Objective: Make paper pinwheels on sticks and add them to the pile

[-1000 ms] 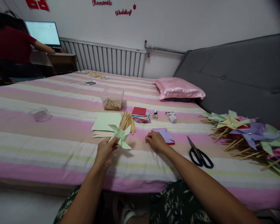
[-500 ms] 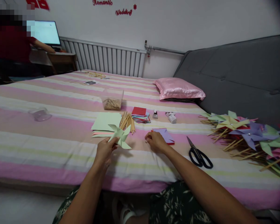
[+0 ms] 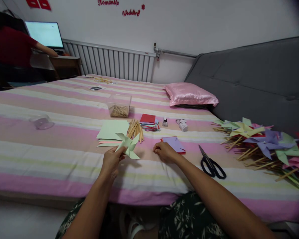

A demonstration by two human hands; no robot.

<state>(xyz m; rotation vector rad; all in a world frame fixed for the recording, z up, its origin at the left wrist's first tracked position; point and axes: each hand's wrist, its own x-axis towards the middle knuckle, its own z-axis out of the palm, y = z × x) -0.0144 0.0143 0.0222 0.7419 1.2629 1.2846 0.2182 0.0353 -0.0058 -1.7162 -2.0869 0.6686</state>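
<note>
The left hand point(image 3: 112, 159) pinches a light green folded paper pinwheel point(image 3: 128, 145) by its lower edge, above the pink striped bed point(image 3: 52, 146). The right hand point(image 3: 165, 152), fingers curled together, rests on the bed just beside a purple paper square point(image 3: 174, 144).

I assess this as a bedroom in a home, doubling as a craft space. A wide bed point(image 3: 52, 109) with a striped sheet carries the materials; a pink pillow point(image 3: 190, 94) lies at its far right corner against a grey padded headboard point(image 3: 251, 79). A radiator point(image 3: 114, 64) lines the white wall. A person sits at a monitor point(image 3: 45, 34) beyond the bed's far left corner.
</note>
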